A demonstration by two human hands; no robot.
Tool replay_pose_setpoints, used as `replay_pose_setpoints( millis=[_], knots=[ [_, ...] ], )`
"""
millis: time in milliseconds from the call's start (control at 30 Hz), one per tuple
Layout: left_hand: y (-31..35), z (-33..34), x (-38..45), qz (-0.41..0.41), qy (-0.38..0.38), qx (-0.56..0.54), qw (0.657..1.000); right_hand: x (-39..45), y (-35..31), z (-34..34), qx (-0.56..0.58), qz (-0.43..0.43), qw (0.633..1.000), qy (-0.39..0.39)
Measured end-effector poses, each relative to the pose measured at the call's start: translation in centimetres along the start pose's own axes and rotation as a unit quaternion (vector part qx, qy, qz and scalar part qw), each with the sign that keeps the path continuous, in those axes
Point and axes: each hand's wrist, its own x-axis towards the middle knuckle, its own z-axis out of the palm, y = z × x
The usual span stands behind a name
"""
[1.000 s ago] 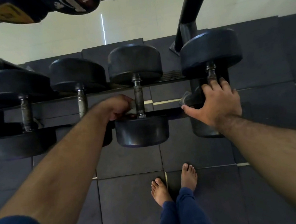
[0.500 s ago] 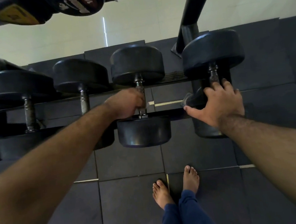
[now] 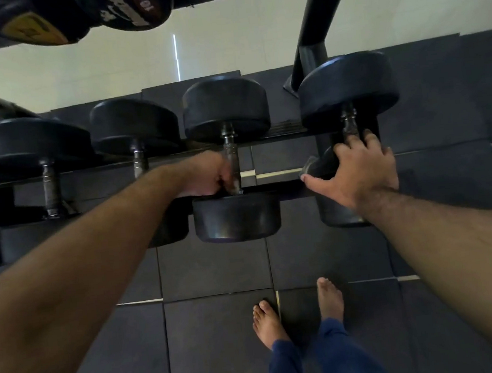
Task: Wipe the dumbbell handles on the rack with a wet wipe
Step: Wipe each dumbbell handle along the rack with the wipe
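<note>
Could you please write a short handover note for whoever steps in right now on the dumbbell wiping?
Left hand: fingers curled round the handle of the second dumbbell from the right; no wipe can be seen in the fist.
Right hand: fingers spread, resting on the near head of the rightmost dumbbell, holding nothing visible.
All dumbbells sit on the rack's lower rail.
Done: cannot tell which handles are already wiped.
Left: finish this handle, then check the two handles further left and the rightmost one.
</note>
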Motion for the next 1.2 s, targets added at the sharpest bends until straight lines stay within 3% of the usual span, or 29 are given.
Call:
replay_pose_setpoints(
  millis=[33,67,133,200,300,433,500,600,700,767,833,967,1067,1133,1200],
  knots=[
    [0.1,-0.5,-0.3,-0.032,-0.040,-0.012,0.999,0.0,0.1,0.0,0.002,-0.001,1.000,-0.004],
    [0.3,-0.9,-0.5,-0.054,-0.028,-0.044,0.997,0.0,0.2,0.0,0.003,-0.004,1.000,-0.004],
    [1.3,-1.5,-0.4,-0.078,0.097,-0.161,0.979,0.0,0.4,0.0,0.011,-0.011,1.000,0.004],
    [3.4,-1.5,0.2,-0.109,0.223,-0.265,0.932,-0.1,0.6,0.1,0.032,-0.008,0.999,0.020],
    [7.9,-0.9,2.4,-0.138,0.328,-0.362,0.862,-0.1,1.4,0.4,0.124,0.008,0.991,0.050],
    [14.5,-0.6,5.1,-0.171,0.357,-0.457,0.797,-0.4,3.4,0.5,0.324,-0.012,0.942,0.081],
    [17.2,-0.8,6.5,-0.180,0.362,-0.484,0.776,0.4,5.4,0.3,0.345,-0.042,0.932,0.102],
    [20.7,-0.7,8.7,-0.201,0.367,-0.448,0.790,2.7,10.2,-0.4,0.288,-0.059,0.951,0.091],
    [23.6,-0.8,10.8,-0.256,0.421,-0.375,0.785,6.1,15.2,-1.8,0.167,-0.100,0.980,-0.047],
    [25.3,-1.0,12.5,-0.278,0.457,-0.326,0.780,8.0,17.2,-2.3,0.085,-0.156,0.975,-0.132],
    [26.5,-1.1,14.3,-0.270,0.457,-0.253,0.809,9.0,18.0,-2.1,0.049,-0.207,0.960,-0.182],
    [27.2,-0.3,18.8,-0.217,0.336,-0.116,0.909,9.5,18.2,-0.6,0.098,-0.227,0.948,-0.203],
    [27.1,-0.1,20.1,-0.179,0.233,-0.081,0.952,9.6,18.6,-0.1,0.133,-0.228,0.942,-0.209],
    [27.0,-0.4,19.8,-0.142,0.108,-0.088,0.980,9.7,18.6,-0.2,0.139,-0.235,0.938,-0.212],
    [27.2,-0.8,18.6,-0.136,0.018,-0.119,0.983,9.6,18.8,-0.2,0.133,-0.239,0.939,-0.210]
  ],
)
